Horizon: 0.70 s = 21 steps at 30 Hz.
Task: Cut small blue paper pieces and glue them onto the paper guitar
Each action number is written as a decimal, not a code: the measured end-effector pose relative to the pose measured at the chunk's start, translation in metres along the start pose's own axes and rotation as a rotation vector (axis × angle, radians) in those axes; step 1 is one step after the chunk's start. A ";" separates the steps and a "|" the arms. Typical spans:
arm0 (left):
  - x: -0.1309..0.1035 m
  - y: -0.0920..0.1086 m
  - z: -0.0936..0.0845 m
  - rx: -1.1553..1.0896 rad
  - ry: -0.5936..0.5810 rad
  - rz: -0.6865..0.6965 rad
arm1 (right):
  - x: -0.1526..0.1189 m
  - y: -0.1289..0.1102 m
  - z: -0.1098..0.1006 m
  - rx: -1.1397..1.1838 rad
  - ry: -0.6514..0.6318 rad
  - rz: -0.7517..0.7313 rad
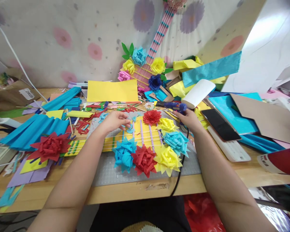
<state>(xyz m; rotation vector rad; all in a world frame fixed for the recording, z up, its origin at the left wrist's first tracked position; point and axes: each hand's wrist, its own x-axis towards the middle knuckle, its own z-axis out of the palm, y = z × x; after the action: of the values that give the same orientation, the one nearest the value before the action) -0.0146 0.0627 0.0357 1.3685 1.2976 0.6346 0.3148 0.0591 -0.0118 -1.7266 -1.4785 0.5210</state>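
Observation:
My left hand (116, 122) is over the upper edge of a yellow paper guitar (108, 143), its fingers pinched at a small blue paper piece (130, 130). A blue hot glue gun (172, 105) is gripped in my right hand (188, 118), its nozzle pointing left, behind the flowers. Around the guitar's body sit a red flower (145, 160), another red flower (152, 117), blue flowers (125, 154) and yellow flowers (168, 158). A large red flower (50, 146) lies by the guitar's neck. White strings and purple strips cross the body.
A grey cutting mat (106, 178) lies under the guitar. The glue gun's black cord (179, 177) hangs over the table edge. A phone (221, 124), a white box (198, 93) and a red-and-white cup (280, 161) stand right. A pink paper guitar (157, 42) leans behind; blue crepe paper (36, 130) lies left.

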 end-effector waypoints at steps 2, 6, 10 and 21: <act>0.000 -0.001 -0.001 -0.039 -0.019 -0.001 | 0.002 -0.013 -0.004 0.111 0.107 0.072; -0.001 -0.001 -0.002 -0.101 0.003 0.002 | -0.003 -0.056 -0.014 0.303 -0.006 -0.062; -0.004 0.003 0.001 -0.066 0.010 -0.012 | -0.013 -0.092 -0.011 0.132 -0.260 -0.287; -0.008 0.007 0.000 0.065 -0.028 0.008 | -0.022 -0.104 0.008 -0.077 -0.457 -0.479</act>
<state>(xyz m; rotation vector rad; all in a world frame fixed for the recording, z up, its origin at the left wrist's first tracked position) -0.0143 0.0570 0.0440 1.4318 1.3004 0.5811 0.2385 0.0410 0.0599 -1.2838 -2.1813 0.6270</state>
